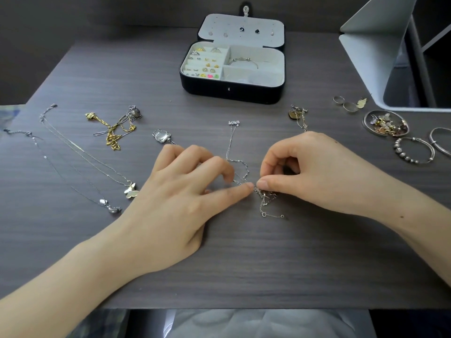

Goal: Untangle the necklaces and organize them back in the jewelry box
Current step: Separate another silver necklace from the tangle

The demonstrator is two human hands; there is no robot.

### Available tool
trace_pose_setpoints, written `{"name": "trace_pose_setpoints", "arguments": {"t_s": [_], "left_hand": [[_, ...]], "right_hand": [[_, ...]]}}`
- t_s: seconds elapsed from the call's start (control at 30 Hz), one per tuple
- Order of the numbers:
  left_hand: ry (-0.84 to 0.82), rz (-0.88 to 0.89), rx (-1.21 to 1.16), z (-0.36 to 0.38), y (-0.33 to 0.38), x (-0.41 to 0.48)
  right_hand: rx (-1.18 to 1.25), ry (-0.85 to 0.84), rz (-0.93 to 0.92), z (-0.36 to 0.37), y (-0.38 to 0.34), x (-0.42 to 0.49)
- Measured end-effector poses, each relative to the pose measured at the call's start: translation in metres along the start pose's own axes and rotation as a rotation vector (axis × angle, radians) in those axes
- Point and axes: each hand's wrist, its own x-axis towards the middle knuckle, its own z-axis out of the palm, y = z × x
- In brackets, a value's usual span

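Laid-out necklaces (130, 192) lie at left on the table (244, 252). Left hand (180, 196) pinches the silver necklace (233, 122) (pendant lettered "LOVE"). Jewelry box (231, 93) stands open, far centre. Right hand (317, 172) pinches that necklace's knot (264, 195), thumb tips nearly meeting.

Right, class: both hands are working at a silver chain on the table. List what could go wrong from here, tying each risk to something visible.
1. The left hand and right hand pinch the chain at its knot; pulling apart may tighten it or snap a link.
2. The heart necklace lies right by the right hand; a knuckle could snag it.
3. The loose end trails beside the knot and could loop back in.
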Motion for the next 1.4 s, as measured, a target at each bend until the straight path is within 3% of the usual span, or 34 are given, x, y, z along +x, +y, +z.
{"name": "trace_pose_setpoints", "arguments": {"t_s": [0.37,0.53,0.67,1.1,1.23,1.4], "left_hand": [[0.016,-0.020,0.039,0.001,-0.002,0.001],[0.022,-0.019,0.038,-0.002,-0.002,0.000],[0.022,-0.061,0.050,-0.003,-0.002,-0.001],[-0.014,-0.087,0.011,-0.006,-0.003,-0.003],[-0.004,-0.075,0.013,-0.006,-0.003,-0.003],[0.007,-0.069,0.022,-0.007,-0.004,-0.003]], "right_hand": [[-0.039,0.042,-0.007,0.002,0.006,-0.002],[0.039,0.159,-0.104,0.009,0.005,0.002],[-0.067,0.129,-0.183,0.016,0.000,0.010],[-0.286,0.086,-0.191,0.008,0.011,0.013],[-0.205,0.172,-0.245,0.008,0.013,0.012],[-0.121,0.129,-0.298,0.012,0.010,0.011]]}}
